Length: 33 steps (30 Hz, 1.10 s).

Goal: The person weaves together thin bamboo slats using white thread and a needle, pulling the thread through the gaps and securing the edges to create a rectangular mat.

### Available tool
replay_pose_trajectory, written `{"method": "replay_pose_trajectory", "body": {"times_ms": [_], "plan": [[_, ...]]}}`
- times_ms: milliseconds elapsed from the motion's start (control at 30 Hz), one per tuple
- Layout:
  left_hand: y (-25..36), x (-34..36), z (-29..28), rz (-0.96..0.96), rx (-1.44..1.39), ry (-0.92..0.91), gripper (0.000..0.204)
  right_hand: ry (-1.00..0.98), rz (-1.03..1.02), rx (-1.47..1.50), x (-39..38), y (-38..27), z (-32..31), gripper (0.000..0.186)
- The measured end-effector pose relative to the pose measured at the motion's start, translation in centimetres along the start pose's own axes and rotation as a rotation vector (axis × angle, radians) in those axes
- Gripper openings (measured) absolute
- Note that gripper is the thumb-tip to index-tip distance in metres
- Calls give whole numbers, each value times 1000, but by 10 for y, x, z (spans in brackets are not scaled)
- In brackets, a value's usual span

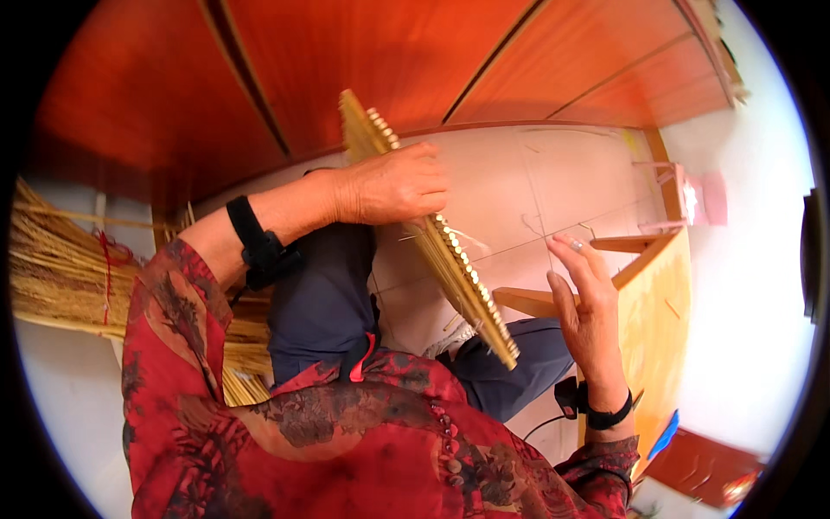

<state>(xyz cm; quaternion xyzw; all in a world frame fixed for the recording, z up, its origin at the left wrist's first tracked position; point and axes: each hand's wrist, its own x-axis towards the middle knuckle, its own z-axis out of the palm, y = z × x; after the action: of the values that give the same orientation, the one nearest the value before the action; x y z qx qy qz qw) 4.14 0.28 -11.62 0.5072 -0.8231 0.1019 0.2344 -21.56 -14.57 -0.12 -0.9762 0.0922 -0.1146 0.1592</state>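
Observation:
A flat panel of straw-coloured stalks (467, 290) is tilted across my lap, with a row of pale round cut ends along one edge. My left hand (398, 183) is closed over its upper middle, knuckles up, hiding that stretch. To the right of the panel and apart from it, my right hand (588, 298) is raised with its fingers stretched and its thumb apart. A ring sits on one finger. By those fingertips is a thin curved strand (532, 227); whether it touches them I cannot tell. A pale loose strand sticks out from the panel below my left hand.
Bundled long dry stalks (69, 268), tied with red string, lie at my left. A wooden table (661, 303) with slanting legs stands close on the right, a pink stool (705, 199) beyond it. Red-brown wooden panels (363, 60) rise in front above the tiled floor (484, 173).

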Motion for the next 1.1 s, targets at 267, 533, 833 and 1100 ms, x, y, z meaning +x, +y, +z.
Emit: {"method": "replay_pose_trajectory", "body": {"times_ms": [267,533,833,1100], "plan": [[10,47,-34,-235,61,14,33,285,-49,-31,-59,-13,18,16],[45,96,-86,-521,233,83,37,569,-256,-56,-15,8,35,10],[73,119,-113,-792,82,163,27,744,-362,24,12,-1,18,12],[82,122,-118,-847,-43,190,28,755,-384,-13,12,2,16,16]]}}
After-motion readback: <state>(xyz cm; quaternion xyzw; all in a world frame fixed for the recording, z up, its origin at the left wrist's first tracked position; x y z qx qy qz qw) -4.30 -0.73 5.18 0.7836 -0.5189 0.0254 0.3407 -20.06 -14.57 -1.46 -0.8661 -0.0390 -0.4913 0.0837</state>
